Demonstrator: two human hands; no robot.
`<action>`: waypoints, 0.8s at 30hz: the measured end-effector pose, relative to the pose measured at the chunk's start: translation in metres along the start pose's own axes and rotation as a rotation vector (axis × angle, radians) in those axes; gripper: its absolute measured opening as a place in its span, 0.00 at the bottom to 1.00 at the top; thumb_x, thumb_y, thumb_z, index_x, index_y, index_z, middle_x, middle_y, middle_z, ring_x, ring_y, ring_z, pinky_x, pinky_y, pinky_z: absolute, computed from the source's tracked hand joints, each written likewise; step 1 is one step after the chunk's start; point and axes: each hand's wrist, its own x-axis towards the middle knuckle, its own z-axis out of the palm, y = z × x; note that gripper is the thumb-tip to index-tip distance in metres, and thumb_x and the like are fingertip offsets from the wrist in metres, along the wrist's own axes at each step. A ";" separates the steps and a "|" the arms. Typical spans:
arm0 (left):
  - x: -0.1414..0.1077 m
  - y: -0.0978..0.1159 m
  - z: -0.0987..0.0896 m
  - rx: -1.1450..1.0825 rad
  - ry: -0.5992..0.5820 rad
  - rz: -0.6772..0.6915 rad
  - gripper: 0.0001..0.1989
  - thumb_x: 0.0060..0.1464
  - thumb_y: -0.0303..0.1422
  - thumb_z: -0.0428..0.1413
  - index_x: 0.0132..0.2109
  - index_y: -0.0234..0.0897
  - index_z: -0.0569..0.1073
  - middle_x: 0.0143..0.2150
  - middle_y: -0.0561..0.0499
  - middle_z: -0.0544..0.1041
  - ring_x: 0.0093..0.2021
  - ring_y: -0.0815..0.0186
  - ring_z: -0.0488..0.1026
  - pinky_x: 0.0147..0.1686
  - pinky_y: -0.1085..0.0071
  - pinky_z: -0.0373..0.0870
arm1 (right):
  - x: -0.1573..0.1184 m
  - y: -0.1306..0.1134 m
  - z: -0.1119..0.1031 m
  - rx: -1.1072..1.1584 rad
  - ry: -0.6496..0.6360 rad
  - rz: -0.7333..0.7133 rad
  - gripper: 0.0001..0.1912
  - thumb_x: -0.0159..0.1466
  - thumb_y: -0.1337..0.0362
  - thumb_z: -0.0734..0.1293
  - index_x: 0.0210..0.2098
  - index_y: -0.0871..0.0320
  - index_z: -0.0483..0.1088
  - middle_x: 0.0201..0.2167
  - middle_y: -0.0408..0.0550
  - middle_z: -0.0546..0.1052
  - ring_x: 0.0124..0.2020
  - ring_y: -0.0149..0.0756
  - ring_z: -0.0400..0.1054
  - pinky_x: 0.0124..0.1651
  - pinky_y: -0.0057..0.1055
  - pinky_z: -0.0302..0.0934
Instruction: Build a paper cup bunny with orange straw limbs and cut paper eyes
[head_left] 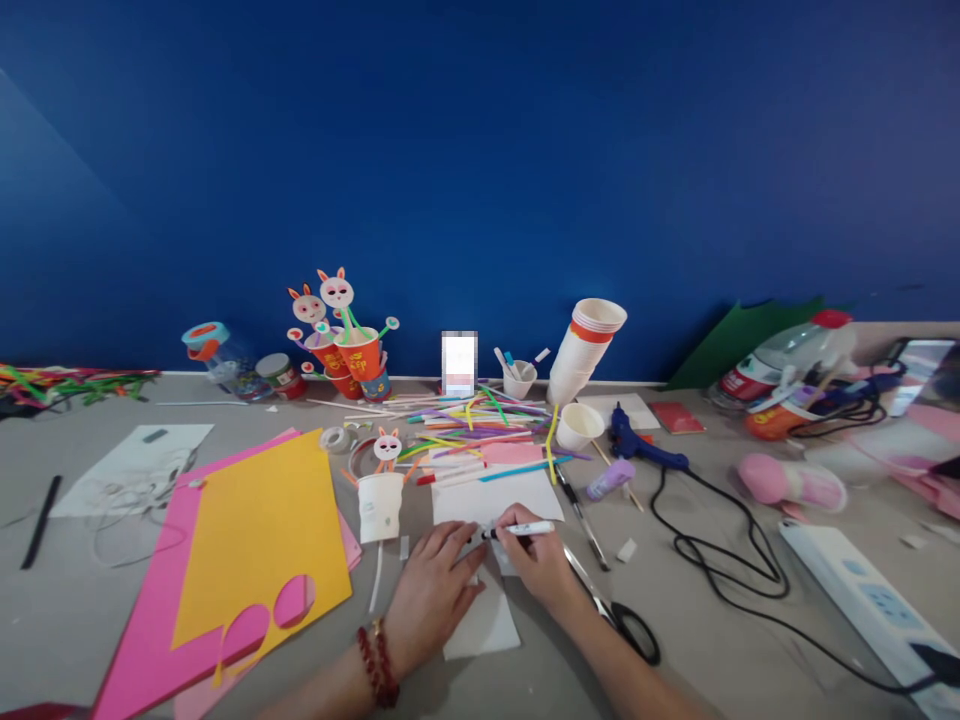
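Note:
My right hand [531, 560] is closed around a white marker [531, 529], its dark tip pointing left at a small piece of white paper just ahead of my fingers. My left hand [439, 585] lies flat on the paper, fingers stretched forward and no object gripped. Under and below the hands lies a white paper sheet [484, 630], with another white sheet [495, 500] behind them. Left of my left hand stands a white paper cup [380, 508] with a rabbit face [387, 448] at its top. Scissors [634, 632] with black handles lie right of my right forearm.
Pink and yellow sheets [262, 530] with cut-out circles lie left. Coloured straws [480, 430], a cup of markers [519, 377] and stacked paper cups [585, 350] stand or lie behind. A blue glue gun [637, 440], its cord and a power strip [870, 590] occupy the right.

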 end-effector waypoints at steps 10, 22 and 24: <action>0.000 0.002 -0.003 -0.005 -0.017 0.002 0.22 0.60 0.27 0.56 0.60 0.42 0.69 0.65 0.45 0.69 0.63 0.52 0.64 0.60 0.51 0.67 | 0.000 -0.005 -0.001 -0.003 0.011 0.006 0.09 0.66 0.64 0.61 0.30 0.56 0.68 0.24 0.41 0.69 0.24 0.32 0.61 0.27 0.27 0.53; 0.000 0.001 -0.002 -0.002 -0.007 0.005 0.22 0.59 0.26 0.57 0.60 0.43 0.70 0.65 0.46 0.69 0.63 0.52 0.64 0.60 0.51 0.67 | 0.001 -0.005 -0.001 0.014 0.020 0.001 0.09 0.66 0.64 0.61 0.28 0.56 0.66 0.22 0.40 0.66 0.23 0.32 0.58 0.26 0.26 0.52; 0.000 0.002 -0.002 -0.004 -0.008 0.003 0.22 0.59 0.26 0.56 0.60 0.43 0.70 0.64 0.45 0.69 0.63 0.52 0.64 0.60 0.50 0.67 | 0.001 -0.005 -0.001 0.016 0.020 -0.002 0.09 0.66 0.64 0.61 0.28 0.56 0.67 0.22 0.40 0.67 0.24 0.32 0.59 0.26 0.26 0.52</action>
